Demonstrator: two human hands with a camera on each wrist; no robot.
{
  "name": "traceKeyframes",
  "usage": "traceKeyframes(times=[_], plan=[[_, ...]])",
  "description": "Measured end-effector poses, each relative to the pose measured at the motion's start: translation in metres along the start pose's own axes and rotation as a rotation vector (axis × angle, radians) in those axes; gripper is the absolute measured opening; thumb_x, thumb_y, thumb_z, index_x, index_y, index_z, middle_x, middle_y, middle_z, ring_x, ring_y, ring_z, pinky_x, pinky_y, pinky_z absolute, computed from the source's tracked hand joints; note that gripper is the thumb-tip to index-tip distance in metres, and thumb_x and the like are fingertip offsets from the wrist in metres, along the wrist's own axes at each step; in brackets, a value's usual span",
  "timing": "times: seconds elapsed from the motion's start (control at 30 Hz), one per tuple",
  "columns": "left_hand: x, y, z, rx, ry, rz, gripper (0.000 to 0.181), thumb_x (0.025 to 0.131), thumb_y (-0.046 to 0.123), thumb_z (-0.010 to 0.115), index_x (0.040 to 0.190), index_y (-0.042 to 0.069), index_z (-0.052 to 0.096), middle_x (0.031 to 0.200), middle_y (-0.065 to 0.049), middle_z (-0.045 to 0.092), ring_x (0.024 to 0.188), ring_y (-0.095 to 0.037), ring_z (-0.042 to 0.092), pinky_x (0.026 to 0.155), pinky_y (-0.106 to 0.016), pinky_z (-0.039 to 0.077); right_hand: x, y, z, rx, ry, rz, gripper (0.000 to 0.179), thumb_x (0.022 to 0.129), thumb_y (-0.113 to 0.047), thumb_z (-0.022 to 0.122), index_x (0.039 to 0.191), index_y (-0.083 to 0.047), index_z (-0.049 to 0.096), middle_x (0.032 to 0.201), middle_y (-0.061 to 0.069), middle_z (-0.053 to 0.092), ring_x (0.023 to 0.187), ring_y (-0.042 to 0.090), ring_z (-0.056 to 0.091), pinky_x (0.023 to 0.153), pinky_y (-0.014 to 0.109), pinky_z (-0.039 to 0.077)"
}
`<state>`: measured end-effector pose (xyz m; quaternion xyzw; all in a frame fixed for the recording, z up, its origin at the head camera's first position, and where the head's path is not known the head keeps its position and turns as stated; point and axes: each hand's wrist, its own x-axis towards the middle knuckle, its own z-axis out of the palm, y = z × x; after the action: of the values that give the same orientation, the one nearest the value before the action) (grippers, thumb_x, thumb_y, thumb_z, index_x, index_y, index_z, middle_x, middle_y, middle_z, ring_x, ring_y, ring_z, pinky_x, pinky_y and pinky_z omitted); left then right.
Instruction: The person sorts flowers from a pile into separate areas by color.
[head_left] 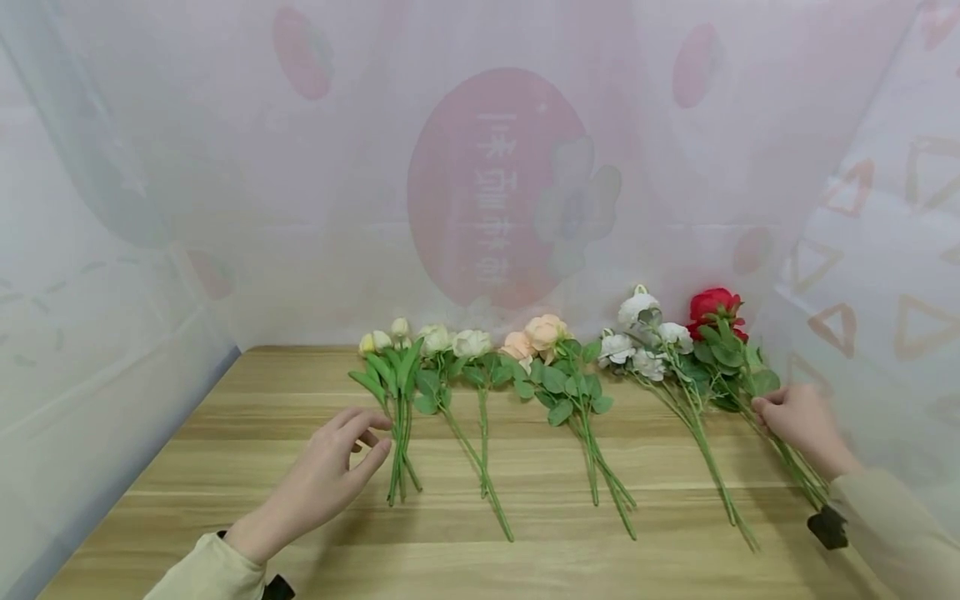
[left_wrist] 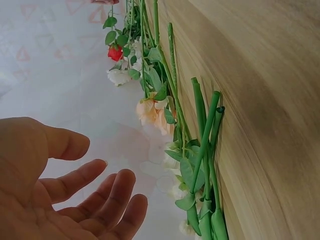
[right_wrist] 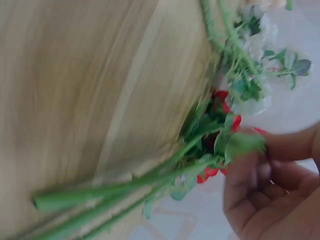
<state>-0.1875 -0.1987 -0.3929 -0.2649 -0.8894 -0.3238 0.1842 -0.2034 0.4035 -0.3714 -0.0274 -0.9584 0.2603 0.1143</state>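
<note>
On the right, my right hand pinches a red artificial rose at its stem and leaves, between thumb and index finger. In the right wrist view, a green leaf shows at the fingertips, and the rose stems slant out below over the wood. My left hand hovers beside the tulip bunch, fingers spread and slightly bent, holding nothing. The left wrist view shows its palm apart from the green tulip stems.
Between the hands lie cream roses, peach roses and white flowers, their stems toward me. All rest on a wooden table. A printed curtain hangs behind the table's far edge and along both sides.
</note>
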Motion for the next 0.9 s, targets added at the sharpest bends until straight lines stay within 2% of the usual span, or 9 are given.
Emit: traceKeyframes(times=[0.13, 0.23, 0.37, 0.47, 0.57, 0.63, 0.7, 0.77, 0.9], plan=[[0.0, 0.0, -0.001, 0.004, -0.007, 0.0, 0.014, 0.096, 0.013, 0.066, 0.11, 0.014, 0.066, 0.114, 0.0, 0.061, 0.09, -0.009, 0.061, 0.076, -0.041, 0.053, 0.006, 0.005, 0.003, -0.049, -0.035, -0.007, 0.037, 0.094, -0.013, 0.054, 0.058, -0.005, 0.059, 0.049, -0.001, 0.044, 0.047, 0.016, 0.036, 0.05, 0.033, 0.032], [0.0, 0.0, -0.001, 0.007, -0.009, 0.002, 0.013, 0.095, 0.013, 0.066, 0.109, 0.014, 0.067, 0.113, 0.0, 0.061, 0.089, -0.008, 0.061, 0.075, -0.04, 0.053, 0.008, 0.01, 0.004, -0.057, -0.017, -0.016, 0.039, 0.093, -0.01, 0.055, 0.054, -0.008, 0.054, 0.047, -0.004, 0.038, 0.045, 0.014, 0.033, 0.047, 0.031, 0.032], [0.0, 0.0, -0.002, 0.011, -0.014, 0.005, 0.013, 0.095, 0.013, 0.067, 0.108, 0.015, 0.067, 0.113, 0.001, 0.061, 0.089, -0.008, 0.061, 0.074, -0.038, 0.053, 0.007, 0.014, 0.001, -0.09, 0.115, -0.077, 0.044, 0.093, -0.004, 0.052, 0.051, -0.012, 0.04, 0.046, -0.005, 0.03, 0.04, 0.011, 0.027, 0.041, 0.028, 0.028], [0.001, 0.001, -0.002, 0.014, -0.019, 0.005, 0.012, 0.096, 0.013, 0.066, 0.107, 0.015, 0.067, 0.113, 0.001, 0.06, 0.089, -0.008, 0.06, 0.074, -0.038, 0.053, 0.004, 0.014, -0.003, -0.115, 0.219, -0.107, 0.044, 0.095, -0.003, 0.047, 0.052, -0.009, 0.044, 0.044, -0.001, 0.034, 0.04, 0.014, 0.027, 0.044, 0.03, 0.027], [0.0, 0.002, -0.003, 0.012, -0.028, 0.008, 0.011, 0.096, 0.014, 0.065, 0.107, 0.016, 0.067, 0.113, 0.002, 0.06, 0.089, -0.008, 0.061, 0.074, -0.038, 0.053, 0.003, 0.015, -0.007, -0.128, 0.266, -0.112, 0.044, 0.096, -0.003, 0.045, 0.052, -0.008, 0.047, 0.048, 0.001, 0.044, 0.04, 0.015, 0.027, 0.047, 0.031, 0.026], [0.0, 0.002, -0.003, 0.01, -0.033, 0.012, 0.01, 0.097, 0.014, 0.065, 0.107, 0.016, 0.067, 0.112, 0.003, 0.059, 0.09, -0.008, 0.061, 0.074, -0.038, 0.053, 0.004, 0.018, -0.007, -0.135, 0.267, -0.123, 0.045, 0.096, -0.002, 0.049, 0.051, -0.009, 0.046, 0.048, 0.0, 0.042, 0.04, 0.014, 0.026, 0.046, 0.03, 0.026], [-0.001, 0.002, -0.002, 0.009, -0.037, 0.017, 0.01, 0.096, 0.014, 0.065, 0.106, 0.016, 0.067, 0.111, 0.003, 0.059, 0.09, -0.009, 0.061, 0.074, -0.038, 0.053, 0.005, 0.022, -0.006, -0.148, 0.239, -0.134, 0.049, 0.094, -0.002, 0.052, 0.049, -0.012, 0.038, 0.046, -0.004, 0.038, 0.04, 0.012, 0.025, 0.043, 0.028, 0.026], [-0.001, 0.002, -0.002, 0.01, -0.038, 0.022, 0.009, 0.096, 0.013, 0.066, 0.105, 0.016, 0.067, 0.11, 0.004, 0.059, 0.09, -0.009, 0.061, 0.074, -0.038, 0.053, 0.006, 0.026, -0.004, -0.152, 0.2, -0.142, 0.05, 0.092, -0.003, 0.056, 0.048, -0.014, 0.035, 0.044, -0.006, 0.028, 0.04, 0.01, 0.025, 0.042, 0.027, 0.026], [-0.001, 0.001, -0.001, 0.01, -0.044, 0.023, 0.009, 0.096, 0.013, 0.066, 0.104, 0.015, 0.068, 0.108, 0.004, 0.059, 0.089, -0.008, 0.062, 0.074, -0.037, 0.053, 0.006, 0.033, 0.001, -0.163, 0.134, -0.141, 0.048, 0.091, -0.004, 0.059, 0.05, -0.015, 0.036, 0.045, -0.007, 0.028, 0.04, 0.01, 0.028, 0.042, 0.027, 0.028]])
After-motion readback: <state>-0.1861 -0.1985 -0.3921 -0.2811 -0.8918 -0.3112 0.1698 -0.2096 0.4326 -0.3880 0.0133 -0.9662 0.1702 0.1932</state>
